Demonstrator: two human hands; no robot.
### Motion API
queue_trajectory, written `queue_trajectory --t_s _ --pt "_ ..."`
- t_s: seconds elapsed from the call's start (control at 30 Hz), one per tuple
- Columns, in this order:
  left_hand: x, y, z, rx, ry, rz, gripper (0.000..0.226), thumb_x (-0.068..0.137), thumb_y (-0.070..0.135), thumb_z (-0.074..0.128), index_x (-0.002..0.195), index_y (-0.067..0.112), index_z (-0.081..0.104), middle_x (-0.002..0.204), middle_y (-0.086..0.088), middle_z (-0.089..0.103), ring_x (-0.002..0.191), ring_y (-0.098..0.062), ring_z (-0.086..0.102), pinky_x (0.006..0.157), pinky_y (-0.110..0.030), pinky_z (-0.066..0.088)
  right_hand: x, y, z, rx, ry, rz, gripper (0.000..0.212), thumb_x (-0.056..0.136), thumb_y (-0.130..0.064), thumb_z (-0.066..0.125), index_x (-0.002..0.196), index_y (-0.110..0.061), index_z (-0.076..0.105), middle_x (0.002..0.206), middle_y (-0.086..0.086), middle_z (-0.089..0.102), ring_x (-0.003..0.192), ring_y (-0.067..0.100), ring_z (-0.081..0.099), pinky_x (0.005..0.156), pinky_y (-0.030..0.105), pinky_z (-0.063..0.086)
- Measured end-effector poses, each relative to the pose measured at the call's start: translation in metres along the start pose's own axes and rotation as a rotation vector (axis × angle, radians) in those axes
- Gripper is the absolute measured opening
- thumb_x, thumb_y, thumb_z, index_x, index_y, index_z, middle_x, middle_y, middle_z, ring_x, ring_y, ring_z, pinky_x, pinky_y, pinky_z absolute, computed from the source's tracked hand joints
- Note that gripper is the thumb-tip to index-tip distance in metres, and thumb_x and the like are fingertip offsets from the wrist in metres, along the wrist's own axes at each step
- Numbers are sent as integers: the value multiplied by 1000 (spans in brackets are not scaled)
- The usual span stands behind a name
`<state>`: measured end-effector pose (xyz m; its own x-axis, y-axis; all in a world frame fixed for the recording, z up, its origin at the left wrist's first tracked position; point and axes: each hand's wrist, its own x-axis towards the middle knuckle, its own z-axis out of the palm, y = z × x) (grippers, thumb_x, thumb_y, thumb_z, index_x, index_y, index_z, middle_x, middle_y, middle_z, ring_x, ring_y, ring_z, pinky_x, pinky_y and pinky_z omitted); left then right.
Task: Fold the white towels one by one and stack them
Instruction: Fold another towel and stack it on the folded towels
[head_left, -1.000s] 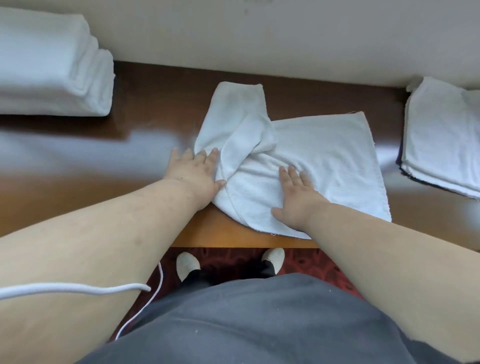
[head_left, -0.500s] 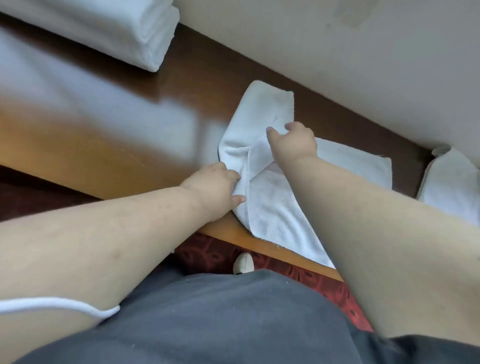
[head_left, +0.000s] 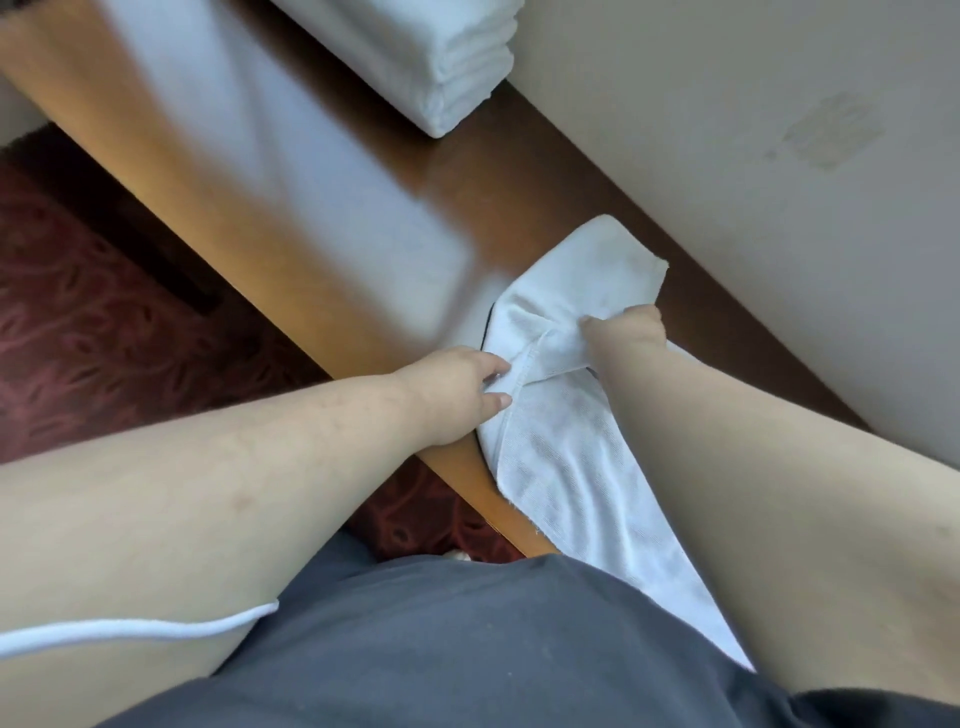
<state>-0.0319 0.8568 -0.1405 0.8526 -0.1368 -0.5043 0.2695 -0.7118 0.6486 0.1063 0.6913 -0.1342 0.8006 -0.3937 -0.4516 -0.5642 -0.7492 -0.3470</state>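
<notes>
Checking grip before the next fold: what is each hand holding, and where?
Both hold the white towel: left hand pinches its hemmed edge, right hand grips a bunched fold.

A glossy brown wooden table (head_left: 322, 244) stands against the wall. Near the wall lies a stack of folded white towels (head_left: 441, 57); well apart from it lies a rumpled white towel (head_left: 550, 441).

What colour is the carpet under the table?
Dark red carpet with a swirly pattern, seen in the head view.

White towel (head_left: 566, 457), brown wooden table (head_left: 322, 270), dark-red patterned carpet (head_left: 93, 332), grey clothing (head_left: 441, 649)
</notes>
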Motion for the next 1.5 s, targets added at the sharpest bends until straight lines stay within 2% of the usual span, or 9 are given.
queue_trajectory --t_s 0.07,0.2,0.37,0.63,0.8,1.0,1.17,1.37,1.5 --pt "-3 2 1 19 5 -6 53 97 44 52 146 27 42 143 3 46 128 -17 46 102 -28 35 3 -3 -3 33 5 -15 44 90 -15 61 132 -4 54 128 7 60 114 27 60 98 34 48" --pt "-8 4 4 42 22 -10 52 98 41 52 147 28 41 145 5 46 130 -16 44 100 -25 32 -3 2 3 -93 -55 -40 81 79 -51 70 143 -17 35 129 7 46 112 35 54 86 38 46" --pt "-5 4 8 0 69 -16 53 98 38 53 147 26 39 145 6 47 129 -14 46 98 -22 33 -2 4 2 19 -21 -220 18 89 -12 55 103 -17 64 94 1 56 91 29 57 71 27 44" --pt "-14 14 -12 -412 420 34 85 83 38 74 152 30 24 124 22 51 105 8 56 88 -13 45 -84 -27 16 370 145 -799 22 90 -23 61 111 -23 67 110 -7 66 103 12 61 93 33 50" --pt "-9 8 -45 -825 542 13 15 86 18 57 97 28 54 74 17 53 69 -2 53 57 -9 43 -124 -60 31 407 -19 -988 24 88 -25 62 111 -28 63 110 -13 58 107 3 54 97 21 44" --pt "-14 -62 -65 -921 636 -376 16 91 30 61 107 25 63 106 0 67 92 -20 67 75 -38 61 -112 -74 57 337 -161 -912 36 96 -23 47 131 -24 52 134 -10 47 127 6 44 108 26 37" --pt "-23 -100 -74 -875 719 -478 10 87 31 62 96 28 57 100 2 63 82 -17 67 68 -36 62 -60 -79 79 -515 -405 -951 48 103 -28 35 150 -18 35 160 5 27 148 24 21 118 37 21" --pt "-32 -106 -84 -631 745 -596 17 82 19 45 98 16 47 91 -6 58 82 -33 65 69 -42 55 -27 -87 77 -599 -235 -552 74 99 -55 31 159 -22 2 167 1 -9 152 22 -8 123 45 7" --pt "-31 -106 -82 -582 785 -644 39 84 15 56 115 20 33 112 -4 51 98 -27 54 70 -33 42 -27 -93 72 -615 -194 -670 77 96 -51 39 159 -23 3 167 2 -7 152 23 -8 123 47 7"
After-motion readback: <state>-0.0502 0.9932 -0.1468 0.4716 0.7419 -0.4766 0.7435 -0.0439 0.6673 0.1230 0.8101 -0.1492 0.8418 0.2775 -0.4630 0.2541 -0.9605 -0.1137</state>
